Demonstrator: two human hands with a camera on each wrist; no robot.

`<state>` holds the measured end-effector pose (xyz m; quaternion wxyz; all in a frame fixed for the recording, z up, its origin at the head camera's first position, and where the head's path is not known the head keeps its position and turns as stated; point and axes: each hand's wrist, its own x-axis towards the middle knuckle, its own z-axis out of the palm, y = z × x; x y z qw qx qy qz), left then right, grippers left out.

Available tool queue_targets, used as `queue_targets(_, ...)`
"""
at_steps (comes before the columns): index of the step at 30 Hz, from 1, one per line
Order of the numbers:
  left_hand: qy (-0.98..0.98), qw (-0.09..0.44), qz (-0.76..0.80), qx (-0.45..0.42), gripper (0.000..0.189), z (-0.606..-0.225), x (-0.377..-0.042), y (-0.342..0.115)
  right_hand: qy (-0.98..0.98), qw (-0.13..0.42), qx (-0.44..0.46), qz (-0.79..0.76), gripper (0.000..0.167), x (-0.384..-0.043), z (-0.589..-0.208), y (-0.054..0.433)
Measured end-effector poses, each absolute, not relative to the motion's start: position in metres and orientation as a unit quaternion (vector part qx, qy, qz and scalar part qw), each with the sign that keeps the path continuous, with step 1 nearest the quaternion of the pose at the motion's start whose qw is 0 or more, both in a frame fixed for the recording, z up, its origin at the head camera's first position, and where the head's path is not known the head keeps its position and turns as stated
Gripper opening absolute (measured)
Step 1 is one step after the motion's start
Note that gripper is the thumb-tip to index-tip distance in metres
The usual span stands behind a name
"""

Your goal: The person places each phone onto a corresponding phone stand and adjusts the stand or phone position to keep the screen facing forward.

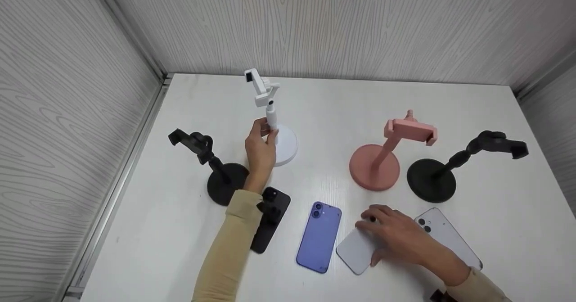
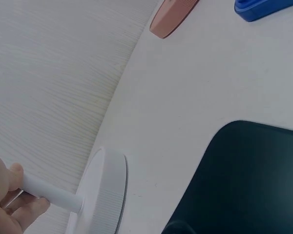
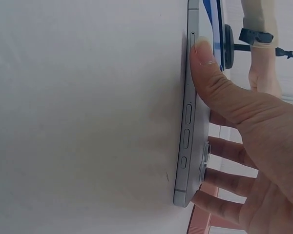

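With its thumb and fingers, my left hand [image 1: 262, 151] grips the stem of a white phone stand [image 1: 287, 146]; in the left wrist view fingers curl round that stem above the round base [image 2: 105, 195]. My right hand [image 1: 400, 236] spans a silvery-white phone [image 1: 353, 253] lying back up on the table. In the right wrist view its thumb [image 3: 207, 66] touches the side-button edge of the phone [image 3: 188, 126], and the other fingers reach over near the camera lenses. Part of this phone is hidden under the hand.
A black stand [image 1: 220, 185] is at left; a pink stand [image 1: 375, 169] and another black stand [image 1: 431, 182] are at right. A black phone [image 1: 270, 225] lies beneath the left wrist, a purple-blue phone [image 1: 319, 239] in the middle, another white phone [image 1: 450, 236] beside the right hand.
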<state>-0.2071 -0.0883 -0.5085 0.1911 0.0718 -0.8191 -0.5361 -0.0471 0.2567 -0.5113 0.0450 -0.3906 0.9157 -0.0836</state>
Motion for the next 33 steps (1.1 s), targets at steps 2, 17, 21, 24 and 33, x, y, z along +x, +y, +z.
queue_targets(2,-0.82,0.19,-0.535,0.072,0.034,-0.509,-0.207,-0.088,0.916,0.045,-0.392,-0.079,0.08,-0.047,-0.511,0.257)
queue_targets(17,-0.813,0.181,-0.549,0.075,0.029,-0.509,-0.2,-0.08,0.914,0.051,-0.393,-0.082,0.079,-0.048,-0.51,0.257)
queue_targets(21,-0.813,0.18,-0.549,0.075,0.028,-0.508,-0.198,-0.079,0.913,0.045,-0.397,-0.083,0.08,-0.048,-0.51,0.257)
queue_targets(24,-0.813,0.179,-0.55,0.074,0.028,-0.507,-0.196,-0.079,0.912,0.04,-0.4,-0.084,0.08,-0.048,-0.511,0.257)
queue_targets(33,-0.816,0.177,-0.549,0.047,0.029,-0.509,-0.191,-0.077,0.914,0.042,-0.395,-0.083,0.08,-0.048,-0.511,0.257)
